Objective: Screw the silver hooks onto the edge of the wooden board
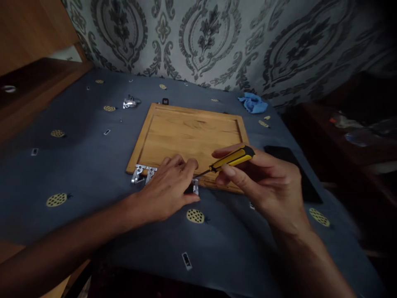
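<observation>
Holding screwdriver (232, 158) in R hand (263, 182), grip closed round handle, tip at hinge (195, 187) on near edge of wood door (186, 132), flat on desk (77, 165). Pinning hinge w/ L hand (169, 188), grip narrow. Prob. small, stiff, slick metal: pinch by sides.

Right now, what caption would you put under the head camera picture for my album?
Right hand aims a yellow-handled screwdriver at the hinge the left hand steadies on a wooden panel.
</observation>
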Demonstrator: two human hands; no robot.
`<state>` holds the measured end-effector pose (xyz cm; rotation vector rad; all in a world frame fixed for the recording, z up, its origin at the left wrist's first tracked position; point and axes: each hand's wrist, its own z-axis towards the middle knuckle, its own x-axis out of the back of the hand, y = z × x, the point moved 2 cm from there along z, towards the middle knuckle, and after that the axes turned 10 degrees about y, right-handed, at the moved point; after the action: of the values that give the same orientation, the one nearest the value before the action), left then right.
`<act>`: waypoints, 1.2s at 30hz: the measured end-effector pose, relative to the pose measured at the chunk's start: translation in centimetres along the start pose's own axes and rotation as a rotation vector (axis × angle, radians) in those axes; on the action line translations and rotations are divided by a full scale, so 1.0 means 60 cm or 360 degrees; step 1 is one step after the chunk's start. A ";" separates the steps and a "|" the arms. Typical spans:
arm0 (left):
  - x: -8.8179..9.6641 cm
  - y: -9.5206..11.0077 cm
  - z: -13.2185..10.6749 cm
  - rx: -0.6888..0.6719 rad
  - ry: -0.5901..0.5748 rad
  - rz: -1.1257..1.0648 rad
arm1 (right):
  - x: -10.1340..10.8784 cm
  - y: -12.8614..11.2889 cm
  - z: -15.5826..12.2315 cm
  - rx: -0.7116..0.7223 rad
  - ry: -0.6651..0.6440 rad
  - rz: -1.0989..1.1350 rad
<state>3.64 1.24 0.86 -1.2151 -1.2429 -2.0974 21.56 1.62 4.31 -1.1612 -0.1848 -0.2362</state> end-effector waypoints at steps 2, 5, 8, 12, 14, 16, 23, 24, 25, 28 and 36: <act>-0.001 0.000 0.000 -0.0012 0.0011 -0.0006 | -0.002 0.002 -0.001 -0.0035 0.0028 0.0024; -0.001 0.001 0.000 -0.0019 0.0010 0.0014 | -0.013 0.006 -0.006 0.0034 0.0178 -0.0011; 0.000 0.003 0.000 -0.0001 -0.0001 0.0034 | -0.024 0.010 -0.014 0.0173 0.0339 -0.0133; -0.001 0.003 0.001 0.0000 -0.0007 0.0033 | -0.029 0.010 -0.018 0.0188 0.0326 -0.0157; -0.001 0.002 0.002 -0.0013 0.0000 0.0043 | -0.023 0.006 -0.016 0.0144 0.0274 -0.0124; -0.001 0.001 0.002 -0.0024 0.0000 0.0047 | -0.016 0.000 -0.014 0.0102 0.0196 -0.0068; 0.000 0.002 0.001 -0.0009 -0.0019 0.0031 | -0.005 -0.001 -0.011 0.0123 0.0122 -0.0059; 0.000 0.002 0.001 -0.0008 -0.0019 0.0036 | -0.006 0.001 -0.012 0.0151 0.0161 -0.0100; 0.000 0.003 0.002 -0.0010 -0.0016 0.0039 | -0.007 0.002 -0.013 0.0185 0.0212 -0.0141; 0.000 0.003 0.002 -0.0009 0.0001 0.0047 | -0.013 0.005 -0.015 0.0271 0.0358 -0.0219; 0.001 0.004 0.003 0.0002 -0.0016 0.0019 | -0.009 0.007 -0.015 0.0205 0.0256 -0.0169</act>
<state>3.82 1.26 1.08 -1.2312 -1.2382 -2.0846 21.18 1.00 3.44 -1.0005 -0.1186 -0.4044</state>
